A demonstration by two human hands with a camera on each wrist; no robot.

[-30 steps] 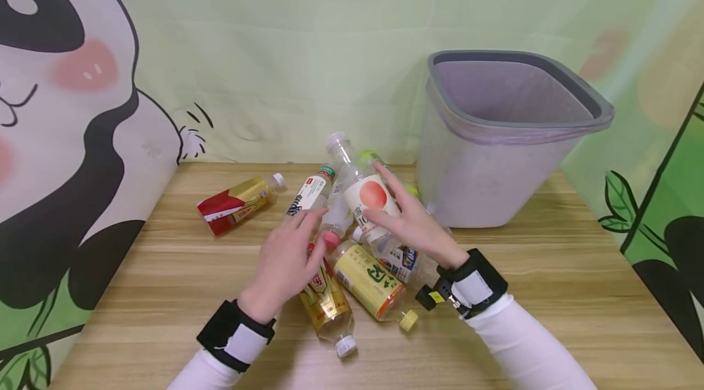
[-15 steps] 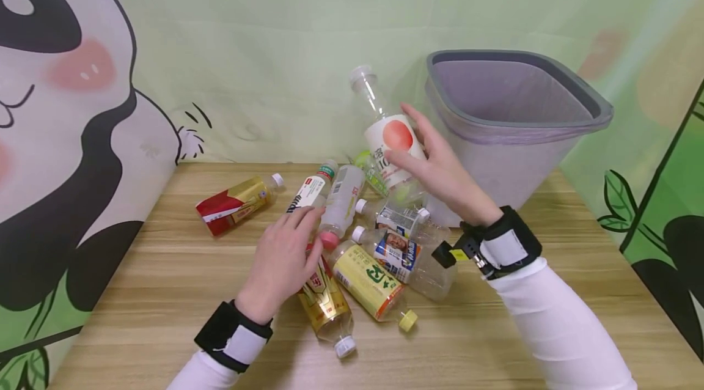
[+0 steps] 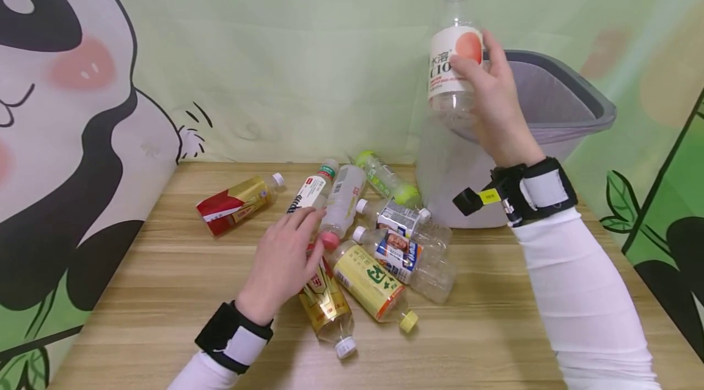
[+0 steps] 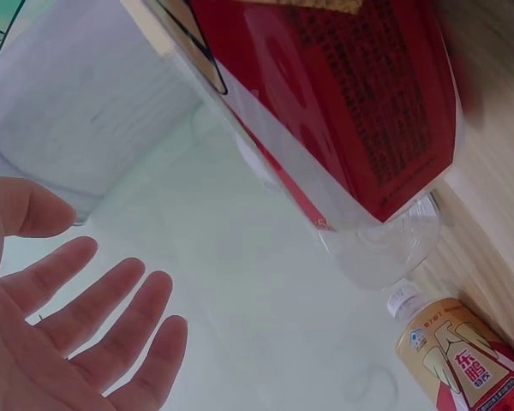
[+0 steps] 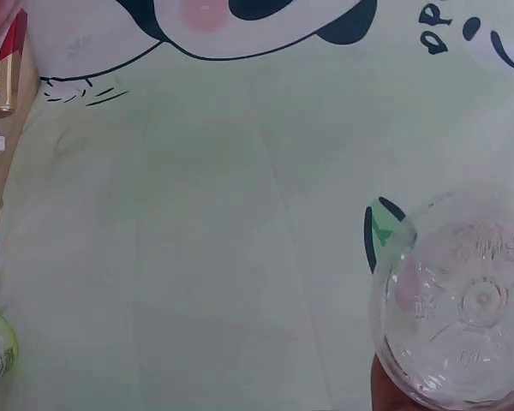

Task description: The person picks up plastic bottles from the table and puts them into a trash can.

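My right hand (image 3: 500,103) holds a clear plastic bottle (image 3: 448,66) by its white label, thumb in front and fingers mostly hidden behind. The bottle is upright in front of the bin's left rim; its base (image 5: 463,300) shows in the right wrist view. Low over the pile, my left hand (image 3: 283,255) has loosely extended fingers and grips nothing. It is nearest a gold-and-red bottle (image 3: 326,301) and a pink-capped bottle (image 3: 343,200); the head view does not show whether it touches them. In the left wrist view, the left hand (image 4: 86,317) is apart from the red-labelled bottle (image 4: 325,103).
A grey-rimmed bin (image 3: 594,112) with a liner stands at the back right. Around the pile lie a yellow-labelled bottle (image 3: 368,280), clear bottles (image 3: 431,274), a green-capped bottle (image 3: 382,176) and a black-and-white-labelled bottle (image 3: 310,191). Another red-and-gold bottle (image 3: 236,203) lies apart at left.
My right hand has lifted the clear bottle off the pile and carried it up and right to the bin's rim, turning it more upright. The left hand has stayed nearly still.
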